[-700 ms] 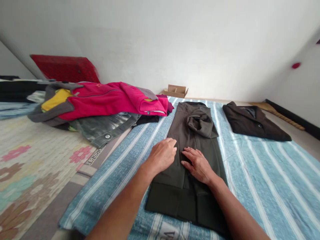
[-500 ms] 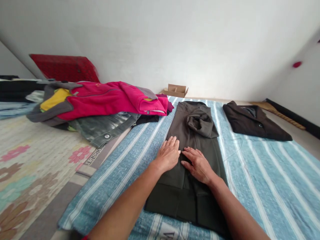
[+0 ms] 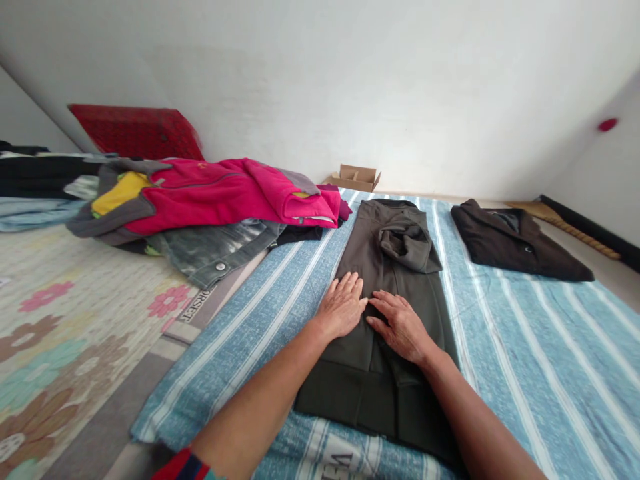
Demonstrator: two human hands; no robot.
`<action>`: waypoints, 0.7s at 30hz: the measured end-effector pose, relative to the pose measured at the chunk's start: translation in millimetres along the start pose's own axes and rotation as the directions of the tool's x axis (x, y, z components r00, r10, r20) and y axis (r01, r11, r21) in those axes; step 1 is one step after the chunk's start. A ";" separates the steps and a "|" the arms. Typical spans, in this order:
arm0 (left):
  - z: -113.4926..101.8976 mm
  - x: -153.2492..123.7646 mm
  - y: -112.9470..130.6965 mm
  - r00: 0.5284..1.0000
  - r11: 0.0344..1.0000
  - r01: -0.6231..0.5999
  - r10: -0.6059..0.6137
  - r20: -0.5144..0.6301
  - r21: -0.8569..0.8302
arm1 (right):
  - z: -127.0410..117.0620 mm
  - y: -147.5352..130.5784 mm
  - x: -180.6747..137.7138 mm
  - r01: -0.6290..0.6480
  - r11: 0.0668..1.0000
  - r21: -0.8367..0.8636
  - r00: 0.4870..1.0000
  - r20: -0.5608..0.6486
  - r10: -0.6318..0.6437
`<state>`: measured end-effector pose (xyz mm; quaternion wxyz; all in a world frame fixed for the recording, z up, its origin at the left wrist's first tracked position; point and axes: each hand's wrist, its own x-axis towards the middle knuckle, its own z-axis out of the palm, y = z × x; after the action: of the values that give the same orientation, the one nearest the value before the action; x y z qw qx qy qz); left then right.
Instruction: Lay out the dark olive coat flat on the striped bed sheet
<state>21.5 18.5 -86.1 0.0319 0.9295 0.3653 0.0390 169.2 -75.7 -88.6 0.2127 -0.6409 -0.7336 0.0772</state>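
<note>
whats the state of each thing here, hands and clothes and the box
left hand: open, flat on the dark olive hooded garment
right hand: open, flat on the same garment
dark olive hooded garment: laid out lengthwise on the blue striped blanket, hood bunched
dark brown jacket: folded
pink fleece jacket: heaped on a clothes pile
small cardboard box: open

A plain white wall (image 3: 380, 87) rises behind a floral mat (image 3: 65, 320) and small cardboard box (image 3: 356, 177).
</note>
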 end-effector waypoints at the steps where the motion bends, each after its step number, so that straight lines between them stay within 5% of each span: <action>1: -0.1 -0.1 0.6 1.000 1.000 0.002 -0.002 0.001 -0.001 | 0.1 0.1 0.0 0.001 1.000 -0.005 1.000 0.000 -0.001; 21: 0.3 0.5 2.3 1.000 1.000 0.012 -0.012 0.004 0.026 | 5.5 4.4 -0.4 0.023 0.999 -0.026 0.998 -0.066 -0.024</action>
<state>23.4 17.2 -86.2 0.0210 0.9277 0.3714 0.0323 171.0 -74.5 -95.4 0.2297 -0.6370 -0.7345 0.0444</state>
